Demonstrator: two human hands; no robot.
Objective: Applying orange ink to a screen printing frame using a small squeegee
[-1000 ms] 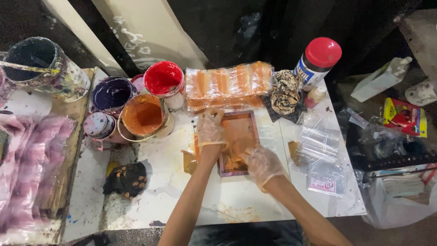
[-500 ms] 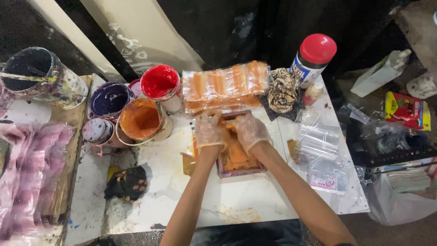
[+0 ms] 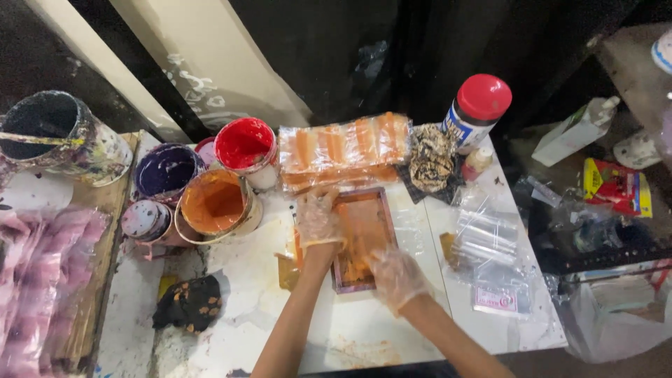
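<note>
A small wooden-framed printing screen (image 3: 362,234), stained orange, lies flat on the white table (image 3: 364,329). My left hand (image 3: 318,218), in a clear plastic glove, rests on the frame's left edge and holds it down. Also gloved, my right hand (image 3: 396,274) sits at the frame's lower right corner, fingers curled over it; whether it holds a tool I cannot tell. A row of orange-printed clear bags (image 3: 343,148) lies just beyond the frame.
Open paint tins stand at left: orange (image 3: 213,204), red (image 3: 245,145), purple (image 3: 165,172), and a dark one (image 3: 49,126) further left. A red-lidded jar (image 3: 477,106), a stained rag (image 3: 431,162), clear bags (image 3: 490,241), a dark rag (image 3: 189,302) and pink bags (image 3: 35,280) surround the work spot.
My right hand slid from the frame's upper part down toward its lower right corner. My left hand stayed on the left edge. The view shifted slightly.
</note>
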